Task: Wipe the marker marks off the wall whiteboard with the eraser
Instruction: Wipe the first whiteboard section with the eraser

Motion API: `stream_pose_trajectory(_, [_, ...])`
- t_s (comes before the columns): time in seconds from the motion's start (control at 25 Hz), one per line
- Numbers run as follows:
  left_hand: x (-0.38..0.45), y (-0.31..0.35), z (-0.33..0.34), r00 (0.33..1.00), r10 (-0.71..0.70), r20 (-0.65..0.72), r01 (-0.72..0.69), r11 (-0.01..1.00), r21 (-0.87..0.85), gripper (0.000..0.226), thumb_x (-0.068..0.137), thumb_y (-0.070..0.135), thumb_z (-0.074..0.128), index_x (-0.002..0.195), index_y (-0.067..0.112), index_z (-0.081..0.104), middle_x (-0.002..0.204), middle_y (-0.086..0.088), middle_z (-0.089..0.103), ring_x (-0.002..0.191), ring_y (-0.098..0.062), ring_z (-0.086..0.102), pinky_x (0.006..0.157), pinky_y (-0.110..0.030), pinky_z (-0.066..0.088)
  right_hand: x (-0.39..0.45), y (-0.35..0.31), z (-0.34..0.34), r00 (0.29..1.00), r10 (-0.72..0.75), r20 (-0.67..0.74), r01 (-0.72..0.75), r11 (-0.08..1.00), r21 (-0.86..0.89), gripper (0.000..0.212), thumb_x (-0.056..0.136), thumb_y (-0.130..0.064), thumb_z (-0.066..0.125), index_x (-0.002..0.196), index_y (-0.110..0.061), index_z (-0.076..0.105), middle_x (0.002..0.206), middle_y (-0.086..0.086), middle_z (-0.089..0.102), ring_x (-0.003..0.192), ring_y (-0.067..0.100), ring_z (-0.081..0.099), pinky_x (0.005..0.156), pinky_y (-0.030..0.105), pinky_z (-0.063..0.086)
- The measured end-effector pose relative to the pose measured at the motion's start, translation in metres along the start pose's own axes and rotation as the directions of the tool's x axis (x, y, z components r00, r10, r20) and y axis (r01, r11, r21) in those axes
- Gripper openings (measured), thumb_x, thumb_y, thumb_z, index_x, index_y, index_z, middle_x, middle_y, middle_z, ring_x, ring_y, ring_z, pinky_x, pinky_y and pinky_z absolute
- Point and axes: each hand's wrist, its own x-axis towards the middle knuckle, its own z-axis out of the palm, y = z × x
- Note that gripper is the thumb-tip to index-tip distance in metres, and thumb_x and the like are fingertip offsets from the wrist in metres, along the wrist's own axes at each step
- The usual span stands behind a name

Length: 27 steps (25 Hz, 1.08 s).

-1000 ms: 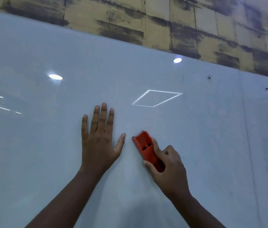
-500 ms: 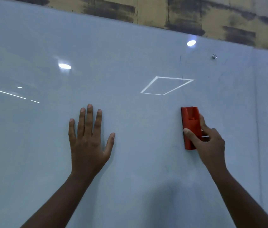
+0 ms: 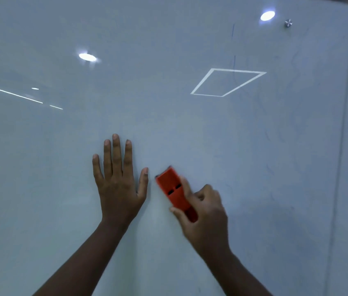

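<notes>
Your right hand [image 3: 203,212] is wrapped around the lower half of the orange eraser [image 3: 174,189], thumb on its near edge and fingers curled over the far side. The block is tilted, its top leaning toward your left hand [image 3: 118,186] and sitting just beside that thumb. The left hand lies flat on the whiteboard [image 3: 62,189], fingers straight and spread, holding nothing. The eraser looks like a light, rigid plastic shell, and a dark strip showing at its top end is probably the pad. It should slide easily on this glossy surface, so the risk is skating rather than scrubbing. Hold it by the long sides, low on the body as you have it, and press it flat. Faint blue marker marks [image 3: 234,60] remain up and to the right of your right hand, well apart from the eraser.
</notes>
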Motion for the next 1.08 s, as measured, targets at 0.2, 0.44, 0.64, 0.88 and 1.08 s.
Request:
stream_pose_trajectory(0.2, [-0.033,-0.012,-0.003,0.997,0.079,0.023,-0.078,0.997,-0.027,0.070,0.110,0.044,0.040,0.169,0.011,0.022,0.177,-0.015,0.014,0.164,-0.033,0.015,0.132,-0.056,0.013,-0.021,0.013,-0.005,0.998,-0.053,0.043,0.056,0.997,-0.061,0.076,0.080,-0.059,0.072,0.150,-0.043,0.045,0.093,-0.008,0.047,0.082,0.016,0.050,0.061,0.033,0.052])
stream_pose_trajectory(0.44, [-0.071,-0.020,-0.004,0.994,0.098,0.048,-0.097,0.995,-0.013,0.068,0.110,0.041,0.043,0.169,0.012,0.025,0.177,-0.014,0.017,0.164,-0.032,0.018,0.132,-0.055,0.012,0.000,0.077,-0.046,0.885,0.439,-0.152,-0.409,0.891,0.196,0.076,0.085,-0.047,0.077,0.153,-0.043,0.043,0.094,0.001,0.049,0.082,0.021,0.061,0.077,0.047,0.060])
stream_pose_trajectory(0.64, [-0.093,-0.015,-0.006,0.995,0.065,0.076,-0.064,0.998,-0.020,0.067,0.110,0.038,0.043,0.168,0.010,0.024,0.177,-0.016,0.017,0.164,-0.033,0.016,0.132,-0.056,0.010,-0.023,0.070,-0.035,0.831,0.532,-0.166,-0.478,0.833,0.277,0.076,0.088,-0.036,0.079,0.155,-0.034,0.042,0.096,0.006,0.049,0.085,0.022,0.060,0.084,0.051,0.059])
stream_pose_trajectory(0.88, [-0.115,-0.005,-0.006,0.994,0.019,0.109,-0.015,0.999,-0.031,0.068,0.111,0.039,0.040,0.169,0.008,0.022,0.177,-0.017,0.015,0.165,-0.033,0.012,0.132,-0.057,0.009,-0.086,0.015,0.017,0.942,0.324,-0.089,-0.311,0.940,0.139,0.072,0.087,-0.044,0.075,0.153,-0.029,0.049,0.094,-0.002,0.043,0.084,0.019,0.048,0.077,0.033,0.048])
stream_pose_trajectory(1.08, [-0.135,-0.007,-0.009,0.989,0.034,0.143,-0.028,0.999,-0.044,0.070,0.111,0.040,0.041,0.169,0.009,0.019,0.177,-0.016,0.012,0.165,-0.033,0.010,0.132,-0.057,0.009,-0.151,0.007,0.036,0.966,0.259,0.024,-0.260,0.964,0.062,0.077,0.088,-0.049,0.073,0.155,-0.040,0.038,0.100,-0.004,0.046,0.089,0.013,0.044,0.067,0.035,0.056])
